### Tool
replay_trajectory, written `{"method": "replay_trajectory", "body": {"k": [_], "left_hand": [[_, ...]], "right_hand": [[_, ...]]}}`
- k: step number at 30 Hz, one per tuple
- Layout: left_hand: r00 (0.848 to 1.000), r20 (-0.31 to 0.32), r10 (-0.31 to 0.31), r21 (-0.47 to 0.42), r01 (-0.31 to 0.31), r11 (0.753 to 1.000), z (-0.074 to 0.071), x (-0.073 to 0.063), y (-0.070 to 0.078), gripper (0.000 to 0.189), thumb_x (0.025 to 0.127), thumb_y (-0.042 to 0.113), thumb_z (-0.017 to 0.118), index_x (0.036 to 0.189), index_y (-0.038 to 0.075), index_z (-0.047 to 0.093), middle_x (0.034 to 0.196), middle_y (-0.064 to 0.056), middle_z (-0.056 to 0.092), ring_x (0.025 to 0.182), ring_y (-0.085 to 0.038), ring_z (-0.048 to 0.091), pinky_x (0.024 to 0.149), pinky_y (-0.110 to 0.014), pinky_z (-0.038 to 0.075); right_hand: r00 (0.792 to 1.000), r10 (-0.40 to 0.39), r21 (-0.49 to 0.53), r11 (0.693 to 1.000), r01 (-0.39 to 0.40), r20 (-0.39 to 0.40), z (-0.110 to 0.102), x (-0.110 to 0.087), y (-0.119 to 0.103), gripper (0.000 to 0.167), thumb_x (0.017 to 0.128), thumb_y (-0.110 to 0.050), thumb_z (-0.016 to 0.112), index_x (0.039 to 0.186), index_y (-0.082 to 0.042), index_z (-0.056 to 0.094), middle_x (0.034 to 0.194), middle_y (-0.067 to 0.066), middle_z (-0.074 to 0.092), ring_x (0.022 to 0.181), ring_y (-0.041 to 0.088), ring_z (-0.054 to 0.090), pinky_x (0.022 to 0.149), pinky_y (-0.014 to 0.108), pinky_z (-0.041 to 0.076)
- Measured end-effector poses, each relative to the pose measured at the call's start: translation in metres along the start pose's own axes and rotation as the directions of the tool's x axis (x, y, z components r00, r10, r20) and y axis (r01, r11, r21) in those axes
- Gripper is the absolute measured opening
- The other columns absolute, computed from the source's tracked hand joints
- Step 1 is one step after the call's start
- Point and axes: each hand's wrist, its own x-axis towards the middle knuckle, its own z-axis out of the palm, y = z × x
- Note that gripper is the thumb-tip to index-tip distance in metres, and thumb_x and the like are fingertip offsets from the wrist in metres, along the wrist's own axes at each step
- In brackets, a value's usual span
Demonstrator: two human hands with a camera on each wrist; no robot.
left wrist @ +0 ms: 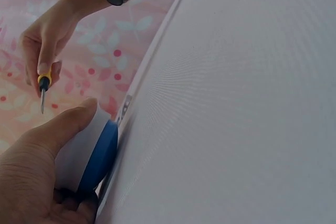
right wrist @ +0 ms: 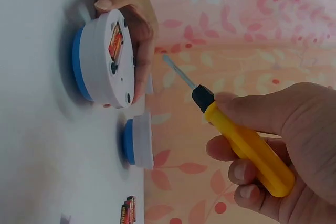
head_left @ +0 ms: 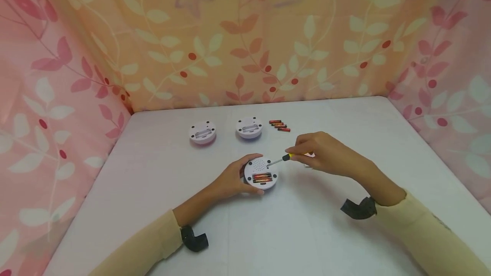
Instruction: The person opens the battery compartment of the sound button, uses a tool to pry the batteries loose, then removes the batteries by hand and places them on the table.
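My left hand grips a round white device by its side, thumb at the near edge and fingers round the far edge. Its underside faces up, showing speaker holes, dark feet and an uncovered battery compartment filled with several red-and-black batteries. A blue band runs round the lower part. My right hand holds a screwdriver with a yellow handle and black collar. Its metal shaft points at the device; the tip overlaps the upturned face in the head view but stands apart from it in the right wrist view.
Two similar round devices, one at the back left and one at the back middle, lie with open compartments. Several loose batteries lie right of them. A small white piece shows under my right hand. Patterned curtains enclose the white table.
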Motion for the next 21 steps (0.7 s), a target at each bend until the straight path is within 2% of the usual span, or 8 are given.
{"method": "replay_trajectory", "body": {"k": [5,12,16,21], "left_hand": [[1.000,-0.014,0.002,0.021,-0.002,1.000,-0.001,-0.002,-0.001,0.104,0.067,0.036,0.097,0.154,0.022,0.042,0.148,0.011,0.050,0.133,-0.009,0.050,0.113,-0.035,0.041],[1.000,-0.014,-0.001,0.041,0.001,0.999,-0.001,-0.001,0.000,0.103,0.067,0.039,0.096,0.154,0.025,0.042,0.149,0.012,0.049,0.135,-0.008,0.048,0.114,-0.035,0.040],[1.000,-0.014,-0.005,0.046,0.005,0.999,-0.003,-0.001,0.000,0.102,0.066,0.038,0.097,0.153,0.028,0.044,0.149,0.012,0.049,0.135,-0.008,0.048,0.114,-0.034,0.040],[1.000,-0.010,-0.011,0.050,0.012,0.999,-0.003,0.000,0.000,0.102,0.067,0.038,0.096,0.154,0.027,0.043,0.151,0.011,0.048,0.136,-0.010,0.047,0.114,-0.035,0.040]], "right_hand": [[0.999,0.032,-0.075,0.997,-0.031,0.016,-0.002,0.008,-0.010,0.026,0.089,-0.020,0.080,0.114,-0.015,0.079,0.089,-0.009,0.068,0.075,0.004,0.059,0.067,0.025,0.053],[0.996,0.079,-0.118,0.990,-0.072,0.047,0.002,0.011,-0.013,0.022,0.083,-0.021,0.086,0.105,-0.021,0.082,0.089,-0.010,0.072,0.076,0.006,0.062,0.069,0.028,0.053],[0.993,0.098,-0.121,0.989,-0.089,0.063,0.003,0.011,-0.013,0.021,0.082,-0.021,0.086,0.103,-0.022,0.083,0.090,-0.009,0.074,0.080,0.009,0.065,0.072,0.031,0.053],[0.987,0.127,-0.097,0.988,-0.117,0.099,0.003,0.012,-0.014,0.022,0.082,-0.021,0.086,0.103,-0.020,0.083,0.088,-0.010,0.073,0.077,0.007,0.062,0.071,0.030,0.052]]}}
